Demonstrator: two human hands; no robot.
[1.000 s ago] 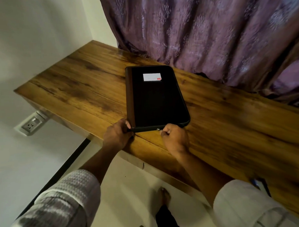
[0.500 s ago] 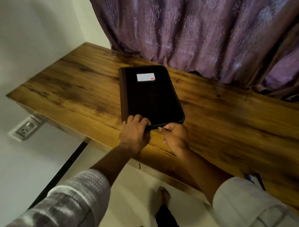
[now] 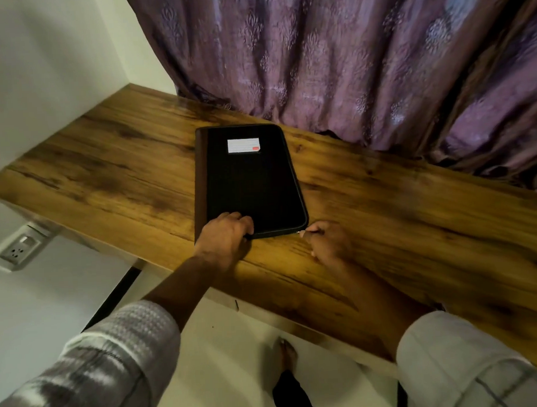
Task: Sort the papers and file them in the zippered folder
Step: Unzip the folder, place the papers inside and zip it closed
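Left hand [image 3: 224,236] grips the folder [image 3: 250,179] at 6 o'clock; right hand [image 3: 327,242] pinches the zip pull [image 3: 300,232] at 5 o'clock. Probably unzipping; next, the pull must round the corner.

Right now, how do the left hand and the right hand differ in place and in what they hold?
The left hand lies over the near left part of the zippered folder, fingers curled at its near edge; the right hand is beside the near right corner, over the desk. The left hand holds the folder's body; the right hand pinches the zipper pull. Both are at the folder's near edge.
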